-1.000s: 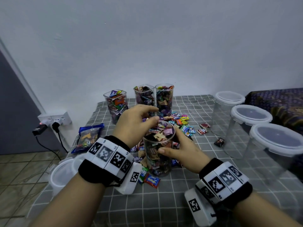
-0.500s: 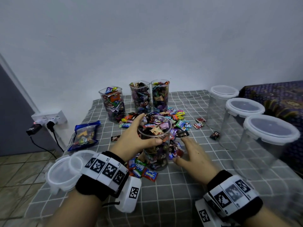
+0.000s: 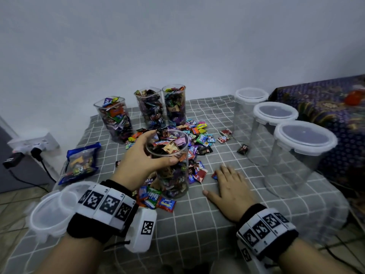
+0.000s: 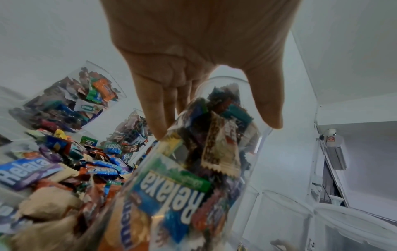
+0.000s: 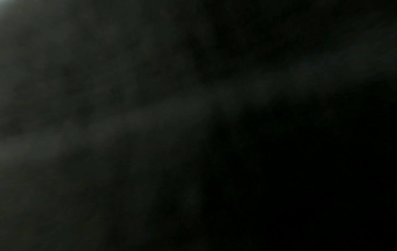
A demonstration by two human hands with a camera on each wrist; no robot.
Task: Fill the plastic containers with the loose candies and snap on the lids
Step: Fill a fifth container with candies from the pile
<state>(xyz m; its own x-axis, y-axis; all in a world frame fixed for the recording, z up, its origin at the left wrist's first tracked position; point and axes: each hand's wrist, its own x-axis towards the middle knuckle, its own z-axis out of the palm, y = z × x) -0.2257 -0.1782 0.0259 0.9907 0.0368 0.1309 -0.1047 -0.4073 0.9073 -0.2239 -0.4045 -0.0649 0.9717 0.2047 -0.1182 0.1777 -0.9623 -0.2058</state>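
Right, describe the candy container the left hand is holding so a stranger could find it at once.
On the grey checked tablecloth, look in front of the three candy-filled containers by the wall, at the scattered loose candies. The held container is clear, lidless and filled to the rim. It alone has the left hand wrapped round its rim.

- Table under a grey checked cloth (image 3: 197, 224).
- Four open candy-filled containers (image 3: 115, 119) and three lidded clear containers (image 3: 290, 153) stand on it.
- Loose candies (image 3: 199, 139), a blue candy bag (image 3: 81, 163) and spare lids (image 3: 49, 214) lie there.
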